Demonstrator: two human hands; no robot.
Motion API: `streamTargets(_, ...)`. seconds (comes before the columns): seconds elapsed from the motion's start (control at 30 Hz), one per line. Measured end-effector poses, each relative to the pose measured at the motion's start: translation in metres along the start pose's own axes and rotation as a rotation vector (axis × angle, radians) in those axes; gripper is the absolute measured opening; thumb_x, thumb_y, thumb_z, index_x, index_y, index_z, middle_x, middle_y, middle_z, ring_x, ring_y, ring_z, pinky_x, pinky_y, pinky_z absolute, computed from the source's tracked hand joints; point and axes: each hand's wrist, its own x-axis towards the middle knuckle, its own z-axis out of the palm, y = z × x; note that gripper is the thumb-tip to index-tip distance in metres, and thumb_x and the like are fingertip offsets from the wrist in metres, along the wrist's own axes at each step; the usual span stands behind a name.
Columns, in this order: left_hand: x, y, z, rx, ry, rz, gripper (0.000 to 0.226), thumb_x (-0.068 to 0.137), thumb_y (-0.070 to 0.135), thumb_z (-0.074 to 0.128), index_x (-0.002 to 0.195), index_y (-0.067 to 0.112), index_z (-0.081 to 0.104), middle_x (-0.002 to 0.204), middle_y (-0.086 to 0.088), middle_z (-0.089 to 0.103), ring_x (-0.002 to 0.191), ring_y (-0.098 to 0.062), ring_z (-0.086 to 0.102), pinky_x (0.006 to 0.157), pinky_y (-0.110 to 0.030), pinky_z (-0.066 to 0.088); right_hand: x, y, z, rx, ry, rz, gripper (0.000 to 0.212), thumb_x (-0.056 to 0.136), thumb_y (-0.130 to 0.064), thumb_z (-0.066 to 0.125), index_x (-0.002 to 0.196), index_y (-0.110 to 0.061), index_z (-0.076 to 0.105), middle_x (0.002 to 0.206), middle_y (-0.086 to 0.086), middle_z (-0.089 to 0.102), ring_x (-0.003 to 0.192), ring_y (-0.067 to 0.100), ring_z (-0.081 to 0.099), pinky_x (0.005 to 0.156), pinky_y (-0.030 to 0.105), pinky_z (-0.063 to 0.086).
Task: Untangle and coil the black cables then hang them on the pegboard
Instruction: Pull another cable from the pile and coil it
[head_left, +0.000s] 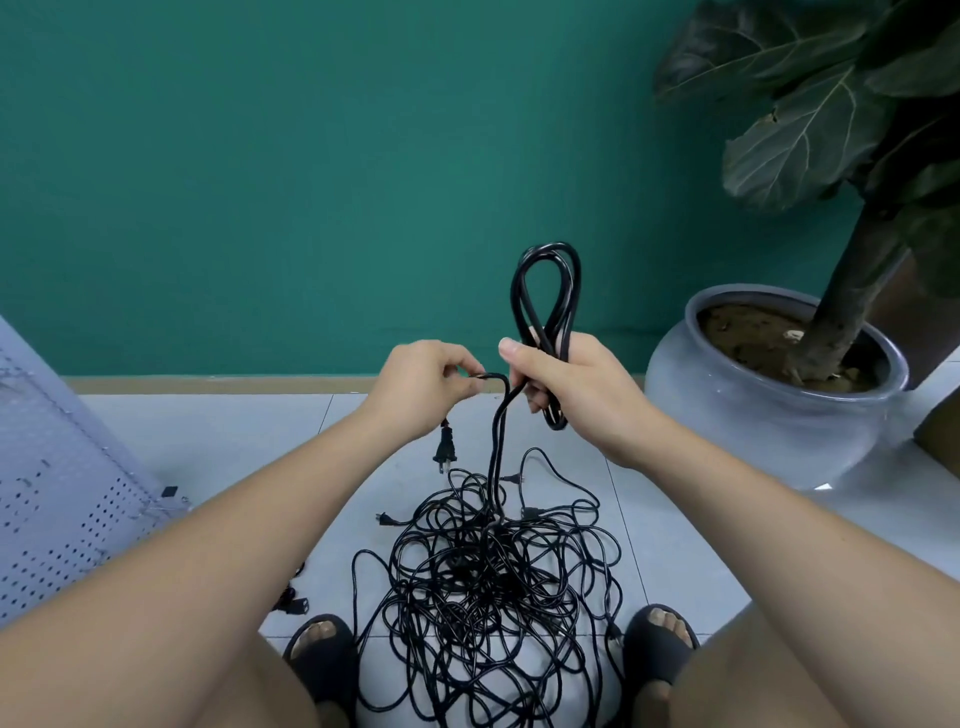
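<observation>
Your right hand (566, 387) was clenched around a coil (571, 291) of black cable, its loops standing upright above the fist and a short end poking out below. Your left hand (421, 384), just left of it, pinched a single strand (498, 431) between thumb and fingertips. That strand dropped straight into the tangle (498, 582) heaped on the tiled floor (208, 441), near you, between your sandals (324, 644). A plug (445, 452) hung beneath the left hand. The white pegboard (57, 493) leaned at far left, well apart from the cables. A grey plant pot (753, 431) stood right, against the green wall (260, 156).
</observation>
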Motion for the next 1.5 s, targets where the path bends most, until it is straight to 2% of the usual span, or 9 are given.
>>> streamTargets(0.17, -0.012, 0.012, 0.014, -0.259, -0.240, -0.041, 0.030, 0.099, 0.023, 0.062, 0.102, 0.052, 0.066, 0.105, 0.013, 0.077, 0.100, -0.020, 0.074, 0.087, -0.040, 0.063, 0.001, -0.002, -0.002, 0.058, 0.020, 0.000, 0.041, 0.108, -0.040, 0.064, 0.078, -0.011, 0.067, 0.062, -0.010, 0.055, 0.066, 0.018, 0.053, 0.069, 0.041, 0.043)
streamTargets(0.33, -0.030, 0.033, 0.018, -0.608, -0.397, -0.131, 0.043, 0.114, 0.041, 0.036, 0.122, 0.018, 0.071, 0.112, -0.001, 0.082, 0.113, -0.017, 0.075, 0.111, -0.044, 0.051, 0.005, -0.001, -0.009, 0.119, 0.143, 0.008, 0.042, 0.106, -0.045, 0.065, 0.075, -0.016, 0.066, 0.062, -0.004, 0.052, 0.065, 0.019, 0.056, 0.070, 0.042, 0.044)
streamTargets(0.5, -0.043, 0.034, 0.031, -0.634, -0.459, -0.089, 0.049, 0.115, 0.049, 0.033, 0.119, 0.015, 0.068, 0.111, -0.004, 0.081, 0.110, -0.018, 0.075, 0.096, -0.035, 0.051, 0.011, -0.001, -0.015, 0.239, 0.266, 0.050, 0.044, 0.105, -0.049, 0.065, 0.073, -0.018, 0.061, 0.069, 0.001, 0.058, 0.072, 0.020, 0.061, 0.063, 0.036, 0.043)
streamTargets(0.73, -0.053, 0.035, 0.071, -0.415, -0.421, -0.069, 0.034, 0.116, 0.033, 0.040, 0.108, 0.012, 0.065, 0.076, -0.009, 0.069, 0.068, -0.022, 0.069, 0.073, -0.035, 0.051, 0.007, -0.011, 0.000, 0.496, 0.221, 0.057, 0.046, 0.110, -0.032, 0.062, 0.069, -0.014, 0.051, 0.070, 0.008, 0.061, 0.063, 0.028, 0.067, 0.093, 0.055, 0.060)
streamTargets(0.83, -0.060, 0.044, 0.083, -0.258, -0.408, -0.008, 0.033, 0.115, 0.040, 0.038, 0.102, 0.018, 0.060, 0.070, -0.008, 0.065, 0.060, -0.023, 0.065, 0.068, -0.038, 0.055, 0.006, -0.013, 0.004, 0.462, 0.262, 0.058, 0.046, 0.110, -0.032, 0.062, 0.070, -0.015, 0.047, 0.062, 0.005, 0.045, 0.051, 0.023, 0.045, 0.065, 0.044, 0.059)
streamTargets(0.97, -0.076, 0.060, 0.082, -0.070, -0.490, 0.075, 0.035, 0.114, 0.043, 0.041, 0.107, 0.012, 0.055, 0.075, -0.004, 0.064, 0.071, -0.034, 0.070, 0.079, -0.048, 0.059, 0.009, -0.012, -0.001, 0.427, 0.389, 0.082, 0.051, 0.107, -0.038, 0.066, 0.075, -0.026, 0.028, 0.063, 0.001, 0.023, 0.055, 0.022, 0.021, 0.051, 0.033, 0.028)
streamTargets(1.1, -0.087, 0.068, 0.066, 0.074, -0.493, 0.150, 0.032, 0.112, 0.044, 0.046, 0.101, 0.015, 0.057, 0.073, 0.000, 0.062, 0.063, -0.018, 0.064, 0.077, -0.040, 0.059, 0.014, -0.006, -0.013, 0.206, 0.513, 0.006, 0.063, 0.096, -0.056, 0.071, 0.074, -0.023, 0.022, 0.070, 0.004, 0.022, 0.066, 0.026, 0.021, 0.062, 0.042, 0.024)
streamTargets(1.3, -0.077, 0.067, 0.023, -0.034, -0.362, 0.188, 0.028, 0.102, 0.032, 0.066, 0.075, 0.024, 0.063, 0.057, 0.014, 0.055, 0.051, -0.003, 0.045, 0.054, -0.023, 0.039, 0.020, 0.003, -0.028, -0.194, 0.496, -0.127, 0.060, 0.105, -0.055, 0.062, 0.073, -0.021, 0.024, 0.059, -0.011, 0.024, 0.059, 0.012, 0.023, 0.053, 0.027, 0.023)
streamTargets(1.5, -0.062, 0.053, -0.017, -0.474, -0.176, 0.129, 0.022, 0.099, 0.028, 0.073, 0.082, 0.015, 0.074, 0.064, -0.003, 0.047, 0.055, -0.020, 0.049, 0.055, -0.030, 0.047, 0.031, 0.022, -0.032, -0.492, 0.259, -0.036, 0.076, 0.101, -0.080, 0.038, 0.077, -0.008, 0.045, 0.066, 0.005, 0.051, 0.062, 0.019, 0.044, 0.064, 0.040, 0.042)
